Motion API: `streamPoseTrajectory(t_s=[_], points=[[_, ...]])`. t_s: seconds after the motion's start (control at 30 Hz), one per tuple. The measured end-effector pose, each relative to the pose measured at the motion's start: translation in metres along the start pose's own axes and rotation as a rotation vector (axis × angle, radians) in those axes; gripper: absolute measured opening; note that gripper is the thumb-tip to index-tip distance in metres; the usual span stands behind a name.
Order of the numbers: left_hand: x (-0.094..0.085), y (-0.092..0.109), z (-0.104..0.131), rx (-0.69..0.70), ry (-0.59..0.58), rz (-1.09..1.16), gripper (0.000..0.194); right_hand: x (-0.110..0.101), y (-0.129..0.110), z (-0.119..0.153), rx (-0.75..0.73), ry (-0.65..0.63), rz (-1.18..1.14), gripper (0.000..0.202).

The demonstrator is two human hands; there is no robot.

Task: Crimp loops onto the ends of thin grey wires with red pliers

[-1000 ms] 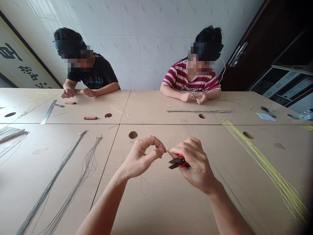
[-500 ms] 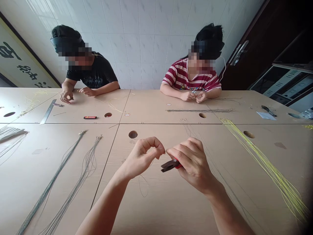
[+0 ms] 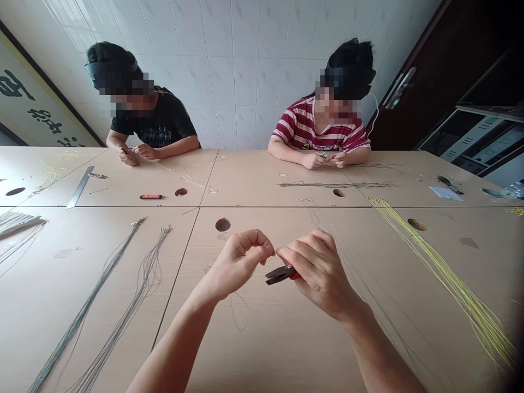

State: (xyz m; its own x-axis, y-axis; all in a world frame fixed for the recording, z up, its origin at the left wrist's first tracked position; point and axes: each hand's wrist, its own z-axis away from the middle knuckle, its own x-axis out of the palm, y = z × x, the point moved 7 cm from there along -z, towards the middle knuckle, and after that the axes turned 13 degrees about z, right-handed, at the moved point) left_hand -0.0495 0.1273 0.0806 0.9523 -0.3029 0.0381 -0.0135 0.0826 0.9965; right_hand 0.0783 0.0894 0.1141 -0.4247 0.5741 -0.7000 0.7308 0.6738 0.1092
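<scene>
Over the middle of the table, my left hand (image 3: 241, 263) pinches a thin cord (image 3: 239, 327) between thumb and index finger; the cord's loop hangs below it to the tabletop. My right hand (image 3: 321, 270) is wrapped round red-handled pliers (image 3: 279, 274), whose dark jaws point left and stand slightly apart. The fingertips of both hands almost meet above the jaws. Whatever small end lies between them is too small to make out.
Dark cord bundles (image 3: 92, 295) lie at the left, a yellow-green bundle (image 3: 442, 273) at the right. Across the table (image 3: 262, 355) sit two people. A ruler (image 3: 81, 186), a red marker (image 3: 151, 196), other pliers (image 3: 449, 184) and round table holes (image 3: 222, 225) are in view.
Both my hands and the pliers have shifted slightly left. The left person's hands have come together, one now with a small dark object.
</scene>
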Motion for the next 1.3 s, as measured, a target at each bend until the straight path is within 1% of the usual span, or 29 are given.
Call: streamPoseTrajectory(t_s=[0.17, 0.37, 0.47, 0.63, 0.77, 0.9, 0.97, 1.03, 1.13, 1.2, 1.3], points=[[0.000, 0.001, -0.001, 0.044, -0.020, -0.012, 0.014, 0.002, 0.003, 0.000, 0.024, -0.018, -0.080, 0.026], [0.003, 0.006, -0.001, 0.116, -0.048, 0.024, 0.016, 0.008, 0.011, 0.002, 0.133, -0.064, -0.350, 0.030], [0.005, 0.009, 0.000, 0.167, -0.071, 0.030, 0.016, 0.010, 0.013, 0.003, 0.183, -0.086, -0.461, 0.027], [0.005, 0.009, -0.001, 0.212, -0.071, 0.028, 0.016, 0.009, 0.016, 0.004, 0.238, -0.101, -0.535, 0.027], [0.006, 0.006, -0.002, 0.157, -0.099, 0.058, 0.015, 0.007, 0.013, 0.002, 0.220, -0.129, -0.576, 0.024], [0.008, -0.001, -0.004, 0.060, -0.153, 0.169, 0.009, 0.006, 0.010, 0.000, 0.205, -0.149, -0.609, 0.022], [0.009, -0.006, -0.005, 0.015, -0.162, 0.227, 0.007, 0.007, 0.010, 0.001, 0.218, -0.157, -0.601, 0.023], [0.010, -0.010, -0.007, -0.019, -0.158, 0.280, 0.008, 0.008, 0.011, 0.002, 0.235, -0.172, -0.584, 0.023], [0.009, -0.015, -0.010, -0.041, -0.109, 0.309, 0.009, 0.011, 0.014, 0.004, 0.265, -0.186, -0.535, 0.023], [0.008, -0.014, -0.011, -0.033, -0.078, 0.308, 0.011, 0.011, 0.016, 0.005, 0.269, -0.174, -0.499, 0.023], [0.008, -0.012, -0.010, -0.014, -0.073, 0.286, 0.012, 0.011, 0.016, 0.004, 0.260, -0.158, -0.477, 0.022]])
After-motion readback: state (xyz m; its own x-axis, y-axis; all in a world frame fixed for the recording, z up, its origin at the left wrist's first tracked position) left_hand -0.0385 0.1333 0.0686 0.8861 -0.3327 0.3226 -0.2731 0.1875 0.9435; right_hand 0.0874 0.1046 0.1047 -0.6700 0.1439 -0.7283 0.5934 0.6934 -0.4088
